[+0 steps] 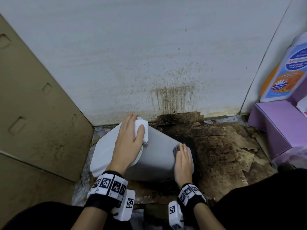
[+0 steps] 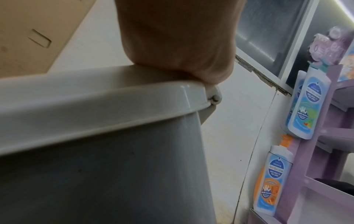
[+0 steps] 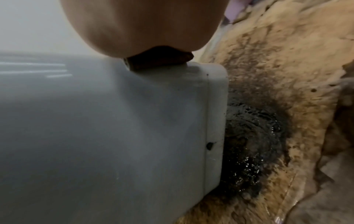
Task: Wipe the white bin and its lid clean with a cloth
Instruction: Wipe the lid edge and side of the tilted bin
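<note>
The white bin (image 1: 159,156) lies tipped on its side on the floor (image 1: 232,171). Its lid (image 1: 106,150) points to 9 o'clock and its bottom points to 3 o'clock. My left hand (image 1: 127,140) rests flat on the hinge end at 12 o'clock. Its grip is loose, with the fingers straight. My right hand (image 1: 182,161) is flat too. It presses a small dark thing, I think the cloth (image 1: 176,149), on the bin's bottom edge.

To do this well, I should hold the bin still with my left hand so it does not roll. I should rub with long, firm strokes from 3 o'clock to 9 o'clock. The cloth must stay off the black wet patch (image 3: 249,136) just beside the bin, or it may smear dirt back on.
</note>
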Available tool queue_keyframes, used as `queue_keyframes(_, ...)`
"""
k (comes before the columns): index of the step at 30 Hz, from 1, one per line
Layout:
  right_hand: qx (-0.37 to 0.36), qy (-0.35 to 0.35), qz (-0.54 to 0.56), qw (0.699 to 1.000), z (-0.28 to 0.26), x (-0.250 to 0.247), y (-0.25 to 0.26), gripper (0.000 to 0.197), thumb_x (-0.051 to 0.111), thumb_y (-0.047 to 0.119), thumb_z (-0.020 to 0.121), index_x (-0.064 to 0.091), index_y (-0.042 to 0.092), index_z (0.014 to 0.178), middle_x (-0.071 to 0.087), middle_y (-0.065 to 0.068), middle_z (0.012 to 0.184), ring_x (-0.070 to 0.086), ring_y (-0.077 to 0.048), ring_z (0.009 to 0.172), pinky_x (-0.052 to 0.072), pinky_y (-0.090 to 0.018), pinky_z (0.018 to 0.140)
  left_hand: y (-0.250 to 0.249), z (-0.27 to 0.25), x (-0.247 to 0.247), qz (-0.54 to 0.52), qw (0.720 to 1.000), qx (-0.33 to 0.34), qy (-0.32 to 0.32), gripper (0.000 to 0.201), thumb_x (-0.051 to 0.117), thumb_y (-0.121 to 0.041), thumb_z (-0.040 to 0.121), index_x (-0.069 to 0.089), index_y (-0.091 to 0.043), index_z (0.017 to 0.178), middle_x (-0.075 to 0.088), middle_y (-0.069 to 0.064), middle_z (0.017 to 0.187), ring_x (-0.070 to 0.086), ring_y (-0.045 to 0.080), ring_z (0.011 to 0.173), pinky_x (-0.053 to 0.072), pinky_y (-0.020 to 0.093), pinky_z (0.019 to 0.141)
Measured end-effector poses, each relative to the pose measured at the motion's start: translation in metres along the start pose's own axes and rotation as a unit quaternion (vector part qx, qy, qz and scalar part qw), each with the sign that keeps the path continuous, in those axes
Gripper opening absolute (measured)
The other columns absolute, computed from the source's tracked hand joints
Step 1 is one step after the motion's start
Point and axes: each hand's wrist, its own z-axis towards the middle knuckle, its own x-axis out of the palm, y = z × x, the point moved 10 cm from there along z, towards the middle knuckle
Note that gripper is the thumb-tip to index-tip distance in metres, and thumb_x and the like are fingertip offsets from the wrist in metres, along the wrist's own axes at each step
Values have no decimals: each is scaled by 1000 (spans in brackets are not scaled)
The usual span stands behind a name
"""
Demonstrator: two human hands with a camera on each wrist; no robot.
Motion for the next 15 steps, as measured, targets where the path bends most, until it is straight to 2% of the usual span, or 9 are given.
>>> queue_keyframes(3,34,-11,3,999,2,-3,-9,48,24,27,110,29,18,157,21,2,166,13,-9,153,-2,-16,118,0,1,2,19,1000,3,-3,55,35,-41,108,30,-22,159,22,-9,168,16,6,154,12,24,120)
queue_keyframes(7,27,-28,38,999,-6,7,13,47,23,28,110,30,20,156,25,3,165,16,-10,153,6,-33,126,1,2,-1,15,1000,2,-9,53,36,-37,109,31,-20,158,24,-7,168,18,8,154,16,30,124)
queue_keyframes(8,16,-32,43,998,-11,10,27,48,22,31,109,30,22,156,25,6,165,16,-9,153,6,-34,126,2,2,-2,11,1000,1,-11,52,37,-37,109,31,-20,158,25,-7,167,19,8,154,17,32,125)
queue_keyframes(12,-77,-7,66,995,-39,27,102,58,14,41,101,26,31,157,15,23,161,5,5,150,-3,-20,119,1,4,-2,10,1000,3,-17,52,38,-35,109,33,-18,157,26,-4,167,20,10,153,17,32,125)
queue_keyframes(15,-131,7,84,988,-53,32,129,55,16,40,103,24,33,157,12,25,162,2,10,149,-3,-19,120,1,4,0,4,1000,6,-17,51,39,-34,109,33,-18,157,27,-4,167,22,11,153,18,34,126)
